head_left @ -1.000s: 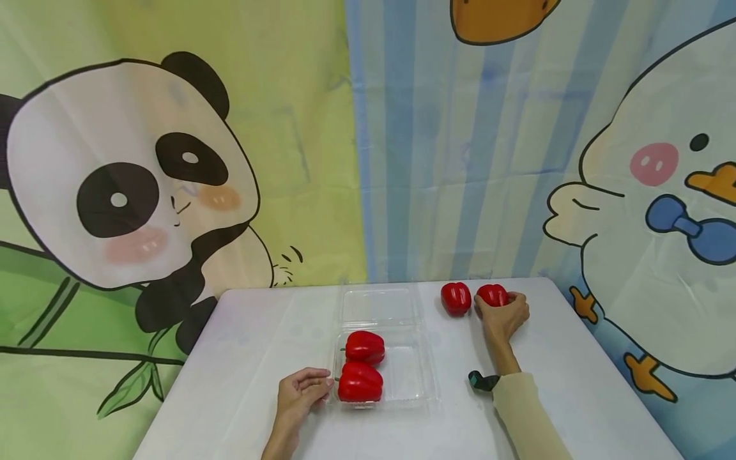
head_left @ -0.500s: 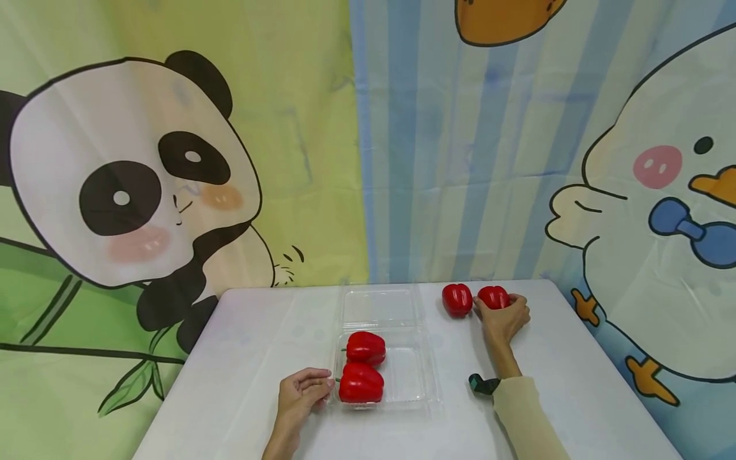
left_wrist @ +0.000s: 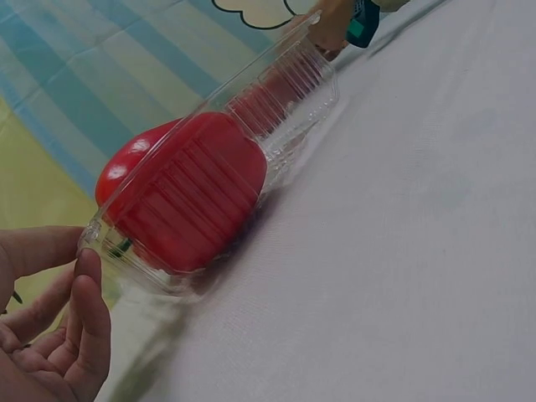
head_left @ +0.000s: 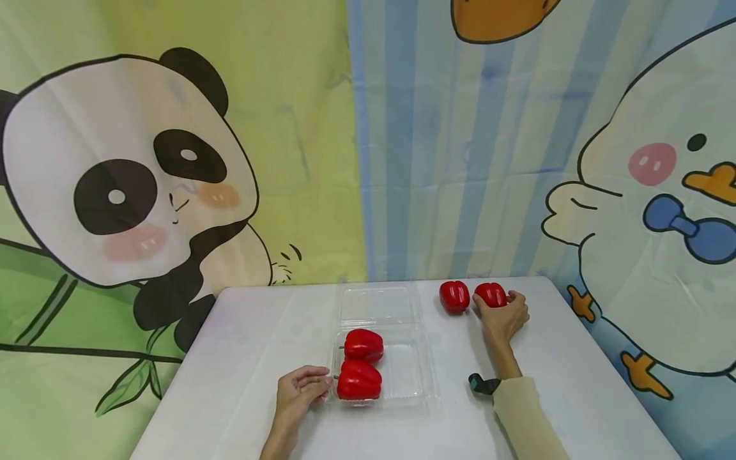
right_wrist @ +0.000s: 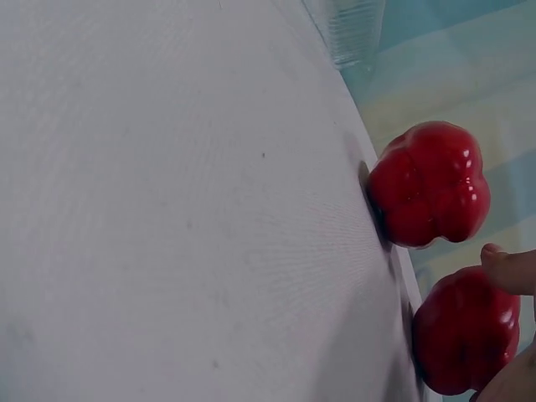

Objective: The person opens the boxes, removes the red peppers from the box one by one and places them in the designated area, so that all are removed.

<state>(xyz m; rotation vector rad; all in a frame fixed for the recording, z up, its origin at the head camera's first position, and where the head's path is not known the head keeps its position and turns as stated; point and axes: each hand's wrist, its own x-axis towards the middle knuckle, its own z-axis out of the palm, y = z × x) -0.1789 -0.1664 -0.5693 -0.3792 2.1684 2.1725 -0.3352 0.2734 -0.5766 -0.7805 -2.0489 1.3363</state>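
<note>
A clear plastic clamshell box (head_left: 405, 370) lies with its lid folded back on the white table. Inside its left half sit two red bell peppers, the far one (head_left: 363, 345) just behind the near one (head_left: 359, 380), stems to the left. My left hand (head_left: 298, 397) pinches the box's left rim between thumb and finger, as the left wrist view shows. Toward the back right, my right hand (head_left: 503, 317) grips another red bell pepper (head_left: 490, 294), thumb on its left side and fingers on its right. One more red bell pepper (right_wrist: 430, 184) stands beside it, apart from the thumb.
The white table (head_left: 247, 338) ends at a cloth backdrop (head_left: 402, 160) with a cartoon panda and a white bird. A dark wrist camera (head_left: 483, 383) juts out left of my right wrist. The open lid (head_left: 376, 305) extends toward the table's back edge.
</note>
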